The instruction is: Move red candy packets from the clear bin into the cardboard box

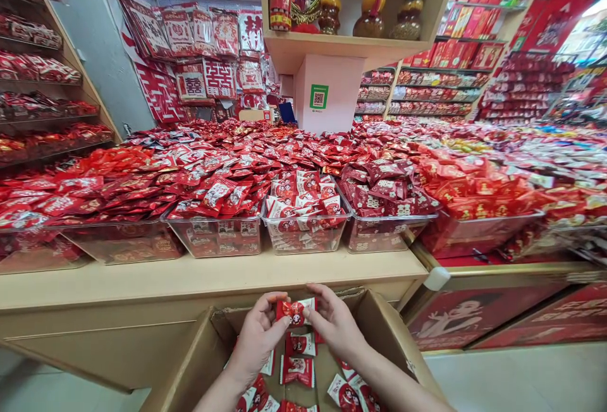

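Note:
My left hand and my right hand pinch the two ends of one small red-and-white candy packet between them. They hold it over an open cardboard box at the bottom of the view. Several more of the same packets lie loose inside the box. Right ahead, on the wooden counter, stands a clear plastic bin heaped with the same kind of packets.
Clear bins of red wrapped sweets line the counter edge, with a wide heap of candies behind. A pink pillar with a green QR sign rises at the back. Shelves of red goods stand at left and right.

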The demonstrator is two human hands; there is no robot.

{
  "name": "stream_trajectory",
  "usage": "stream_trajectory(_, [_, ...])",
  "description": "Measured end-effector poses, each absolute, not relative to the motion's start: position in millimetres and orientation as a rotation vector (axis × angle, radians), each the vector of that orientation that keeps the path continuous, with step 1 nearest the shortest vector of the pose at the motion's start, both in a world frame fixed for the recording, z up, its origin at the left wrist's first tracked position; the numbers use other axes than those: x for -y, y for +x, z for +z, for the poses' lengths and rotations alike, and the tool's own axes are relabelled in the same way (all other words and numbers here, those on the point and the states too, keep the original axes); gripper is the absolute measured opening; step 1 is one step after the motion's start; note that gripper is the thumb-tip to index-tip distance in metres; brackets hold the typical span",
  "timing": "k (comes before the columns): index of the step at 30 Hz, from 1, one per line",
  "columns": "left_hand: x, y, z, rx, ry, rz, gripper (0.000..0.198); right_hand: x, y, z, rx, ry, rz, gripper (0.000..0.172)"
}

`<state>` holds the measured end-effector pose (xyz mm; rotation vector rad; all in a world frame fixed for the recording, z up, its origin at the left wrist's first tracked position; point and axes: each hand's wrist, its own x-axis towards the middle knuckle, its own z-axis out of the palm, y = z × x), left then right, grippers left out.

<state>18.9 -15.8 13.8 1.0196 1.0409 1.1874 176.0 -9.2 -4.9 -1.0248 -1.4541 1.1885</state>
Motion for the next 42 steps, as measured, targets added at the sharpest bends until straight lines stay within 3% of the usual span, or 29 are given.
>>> stream_trajectory(4, [15, 17, 10, -1.047, 0.996, 1.151, 0.036, 7, 173, -11, 1.33, -0.981, 1.533, 0.039])
stream_trajectory(10, [11, 14, 1, -1.055, 1.041, 1.055, 0.024, 11, 170, -9, 1.443, -0.913, 1.435, 0.033])
stream_trajectory(13, [9, 13, -1, -1.07, 1.006, 1.102, 0.025, 10, 167, -15, 1.418, -0.888, 1.486, 0.042])
stream_trajectory(17, [9, 12, -2, -1.036, 0.995, 1.101, 0.024, 9, 164, -19, 1.434, -0.946, 1.486, 0.032])
stream_trajectory(28, [11, 17, -3, -0.888, 1.055, 1.018, 0.029, 5, 167, -8, 1.323, -0.875, 1.624, 0.036])
stream_trajectory(30, [12, 19, -4, -0.896, 1.041, 1.024, 0.028, 7, 171, -5, 1.436, -0.914, 1.522, 0.029])
stream_trajectory(33, [11, 19, -15, -0.932, 1.032, 0.989, 0.027, 12, 178, 18, 1.649, -1.001, 1.108, 0.02])
stream_trajectory(38, [6, 12, -42, -1.029, 1.083, 0.934, 0.037, -30, 196, 112, 1.787, -1.008, 0.453, 0.035])
stream_trajectory(42, [2, 9, -55, -1.091, 1.132, 0.899, 0.039, -120, 205, 177, 1.973, -1.212, 0.05, 0.025])
